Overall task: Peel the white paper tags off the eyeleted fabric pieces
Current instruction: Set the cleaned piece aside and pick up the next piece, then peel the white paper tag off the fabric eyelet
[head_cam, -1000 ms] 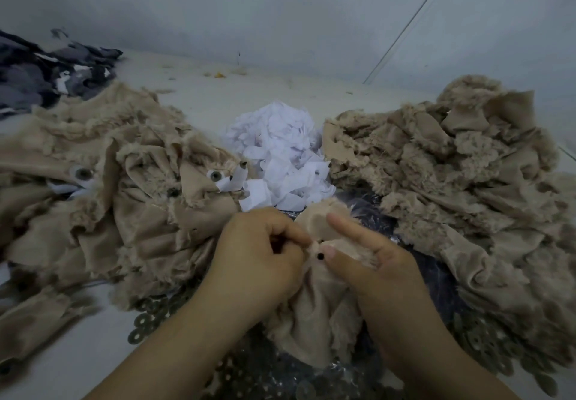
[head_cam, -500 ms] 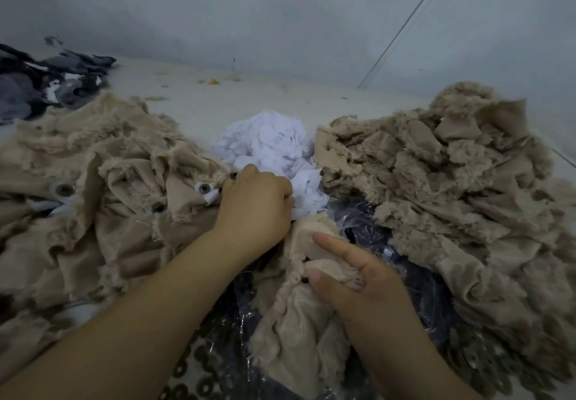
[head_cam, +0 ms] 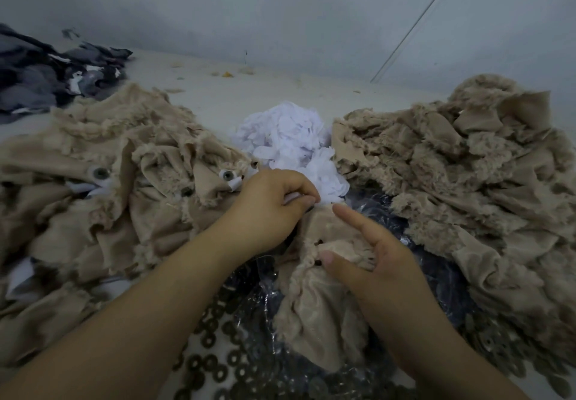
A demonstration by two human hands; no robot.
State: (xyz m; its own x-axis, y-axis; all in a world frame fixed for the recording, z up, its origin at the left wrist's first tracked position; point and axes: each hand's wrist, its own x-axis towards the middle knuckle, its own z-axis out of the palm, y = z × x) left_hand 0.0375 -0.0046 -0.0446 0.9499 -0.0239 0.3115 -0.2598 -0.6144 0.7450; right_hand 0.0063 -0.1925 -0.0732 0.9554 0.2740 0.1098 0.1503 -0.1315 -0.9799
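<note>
White scrap pinched in the left hand, at the tag pile's six o'clock edge, likely for dropping. Right hand grips the beige fabric piece by thumb, index finger straight, steadying it.

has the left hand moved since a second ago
Yes. The left hand, which was beside the right hand on the fabric piece, has reached forward to the white paper pile.

We see a pale counter carrying two tan fabric heaps, left and right, white paper scraps between them, dark cloth far left, and metal rings near us.
</note>
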